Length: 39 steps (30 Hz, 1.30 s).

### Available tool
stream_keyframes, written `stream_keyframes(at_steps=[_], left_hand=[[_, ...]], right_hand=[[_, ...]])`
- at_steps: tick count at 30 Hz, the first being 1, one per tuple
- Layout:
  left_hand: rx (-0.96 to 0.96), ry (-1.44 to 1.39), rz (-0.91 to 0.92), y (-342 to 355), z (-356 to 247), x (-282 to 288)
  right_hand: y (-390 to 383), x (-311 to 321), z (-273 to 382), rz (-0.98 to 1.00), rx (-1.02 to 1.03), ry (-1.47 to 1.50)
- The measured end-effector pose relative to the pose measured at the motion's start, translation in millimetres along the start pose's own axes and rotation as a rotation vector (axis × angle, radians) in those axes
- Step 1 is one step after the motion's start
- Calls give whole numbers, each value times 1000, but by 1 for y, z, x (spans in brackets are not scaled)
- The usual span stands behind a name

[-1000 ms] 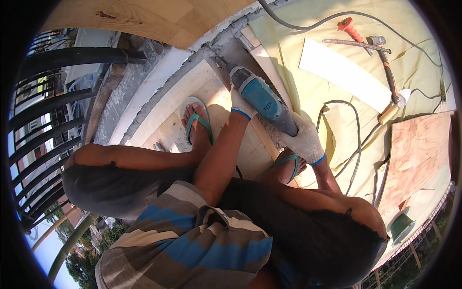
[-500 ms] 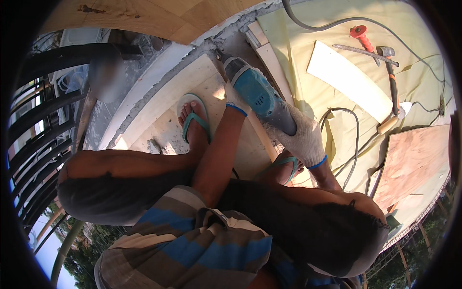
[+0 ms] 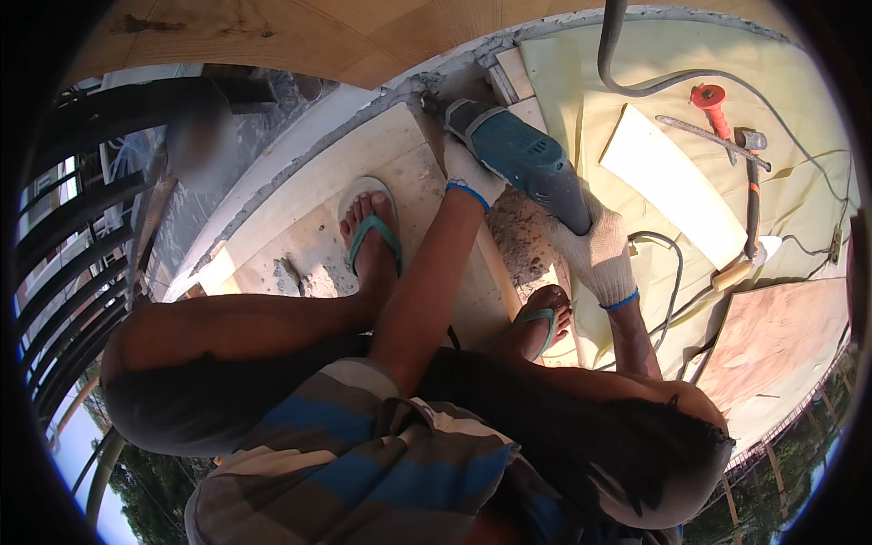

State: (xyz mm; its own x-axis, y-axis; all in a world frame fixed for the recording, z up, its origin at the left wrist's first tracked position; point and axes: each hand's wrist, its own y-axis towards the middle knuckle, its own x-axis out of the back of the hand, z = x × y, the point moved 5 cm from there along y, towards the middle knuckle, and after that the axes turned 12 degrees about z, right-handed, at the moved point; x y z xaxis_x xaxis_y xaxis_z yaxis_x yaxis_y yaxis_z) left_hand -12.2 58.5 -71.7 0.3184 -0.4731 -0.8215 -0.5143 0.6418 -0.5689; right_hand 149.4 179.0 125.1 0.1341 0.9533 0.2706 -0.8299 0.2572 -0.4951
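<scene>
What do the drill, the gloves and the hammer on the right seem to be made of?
Drill: likely hard plastic body, satin teal, judging by its smooth molded shape. Gloves: probably cotton-type knit, matte off-white; the wrist's weave shows. Hammer: the dull gray head looks like metal; the black-and-orange handle could be rubber or plastic.

From the wearer's head, a fisheye camera is looking steeply down over the shirt (image 3: 363, 454) and legs (image 3: 227, 336), facing the drill (image 3: 522, 150) ahead. It is viewing from nearby, with the railing (image 3: 118, 109) at left and boards (image 3: 300, 36) at top lining the round rim.
</scene>
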Motion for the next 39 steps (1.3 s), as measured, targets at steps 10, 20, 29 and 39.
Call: stream_keyframes(at_steps=[10, 20, 29, 39], left_hand=[[-120, 147, -131, -48, 31, -2], [-109, 274, -178, -41, 15, 22], [-22, 105, -66, -10, -14, 32], [55, 66, 126, 6, -15, 17]], right_hand=[[-59, -15, -59, -48, -62, 110], [-51, -39, -70, -116, 44, 63], [-11, -42, -47, -107, 67, 82], [-4, -11, -17, -54, 77, -5]])
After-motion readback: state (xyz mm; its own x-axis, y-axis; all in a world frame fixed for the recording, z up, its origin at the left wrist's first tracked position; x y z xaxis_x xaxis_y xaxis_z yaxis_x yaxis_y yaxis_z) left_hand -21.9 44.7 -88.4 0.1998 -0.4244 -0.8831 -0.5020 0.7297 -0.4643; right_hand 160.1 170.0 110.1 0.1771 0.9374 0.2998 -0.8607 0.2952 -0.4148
